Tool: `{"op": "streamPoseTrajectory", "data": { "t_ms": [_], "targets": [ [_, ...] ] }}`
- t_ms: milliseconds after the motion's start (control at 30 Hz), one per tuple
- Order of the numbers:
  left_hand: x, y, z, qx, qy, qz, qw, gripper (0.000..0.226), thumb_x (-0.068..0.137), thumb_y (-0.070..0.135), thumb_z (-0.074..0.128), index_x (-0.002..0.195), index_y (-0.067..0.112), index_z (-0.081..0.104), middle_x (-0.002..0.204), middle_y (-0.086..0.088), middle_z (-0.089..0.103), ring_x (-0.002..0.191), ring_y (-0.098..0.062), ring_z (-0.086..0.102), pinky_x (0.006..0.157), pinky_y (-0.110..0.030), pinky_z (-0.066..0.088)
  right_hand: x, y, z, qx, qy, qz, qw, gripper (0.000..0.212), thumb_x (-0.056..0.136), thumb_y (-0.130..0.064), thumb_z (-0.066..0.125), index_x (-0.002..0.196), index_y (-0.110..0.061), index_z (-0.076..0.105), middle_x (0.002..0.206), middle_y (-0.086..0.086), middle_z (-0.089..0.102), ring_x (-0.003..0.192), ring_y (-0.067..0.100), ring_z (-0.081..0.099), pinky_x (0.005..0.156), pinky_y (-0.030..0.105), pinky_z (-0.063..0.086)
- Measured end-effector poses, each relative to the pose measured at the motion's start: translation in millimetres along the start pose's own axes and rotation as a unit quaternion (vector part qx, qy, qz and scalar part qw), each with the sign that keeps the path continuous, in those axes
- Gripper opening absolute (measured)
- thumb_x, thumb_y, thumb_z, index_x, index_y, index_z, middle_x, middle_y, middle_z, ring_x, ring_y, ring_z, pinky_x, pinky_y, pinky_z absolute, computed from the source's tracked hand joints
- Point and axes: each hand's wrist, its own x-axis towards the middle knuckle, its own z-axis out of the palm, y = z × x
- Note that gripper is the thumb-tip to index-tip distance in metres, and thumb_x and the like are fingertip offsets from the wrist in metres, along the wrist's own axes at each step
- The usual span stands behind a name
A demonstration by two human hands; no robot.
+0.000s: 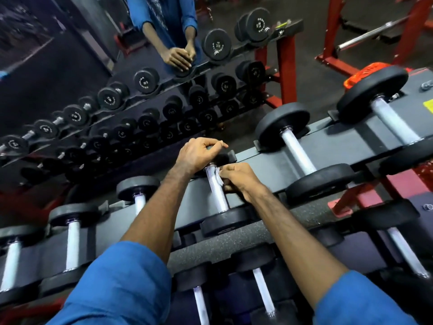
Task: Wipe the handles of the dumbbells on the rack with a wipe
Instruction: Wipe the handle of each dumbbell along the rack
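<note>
White wipe (218,176) pinched in the right hand (241,181) against the far end of a handle (216,192); left hand (199,156) clasps the far head (221,158) just beyond. Wiping step under way; next stroke should probably run toward the near head (225,222).

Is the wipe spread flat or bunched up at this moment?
Bunched. The wipe shows as a small crumpled wad pinched in the right hand against the dumbbell handle.
</note>
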Motion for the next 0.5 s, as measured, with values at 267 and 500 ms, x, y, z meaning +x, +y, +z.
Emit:
{"op": "streamPoseTrajectory", "data": {
  "t_ms": [267,500],
  "targets": [
    [1.2,-2.6,0.5,0.006,0.007,0.007,1.0,0.028,0.096,0.063,0.049,0.105,0.063,0.075,0.081,0.022,0.076,0.098,-0.016,0.069,0.1,-0.043,0.055,-46.8,32.5,-18.0,-0.012,0.001,-0.019,1.0,0.011,0.091,-0.003,0.076,0.101,0.001,0.078,0.086,0.013,0.078,0.073,0.017,0.067,0.066,0.025,0.056],
    [3.6,-6.7,2.5,0.01,0.002,0.012,1.0,0.029,0.097,0.061,0.048,0.106,0.063,0.075,0.082,0.013,0.078,0.095,-0.011,0.069,0.095,-0.042,0.057,-26.9,13.1,-4.0,-0.071,0.061,-0.068,0.993,0.007,0.084,-0.02,0.082,0.088,-0.015,0.082,0.08,0.004,0.079,0.071,0.015,0.07,0.071,0.04,0.062]
  ]
}}
